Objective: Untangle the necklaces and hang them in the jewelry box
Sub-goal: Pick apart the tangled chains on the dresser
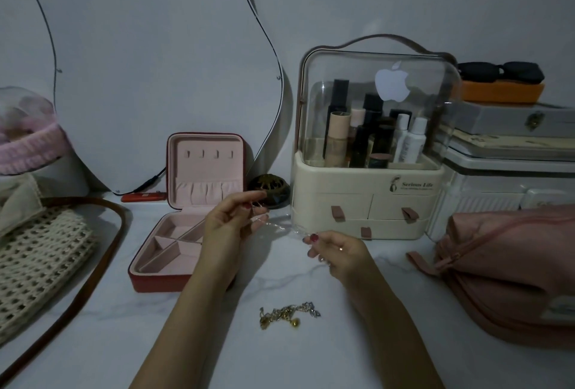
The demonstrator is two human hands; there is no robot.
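Just right of the open jewelry box, left hand and right hand each pinch a thin chain, stretched apart to free it, while tangled necklaces lie nearer on the tabletop.

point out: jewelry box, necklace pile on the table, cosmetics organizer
jewelry box (161,282): head view, red front wall.
necklace pile (287,315): head view, middle of gold tangle.
cosmetics organizer (339,177): head view, cream base.
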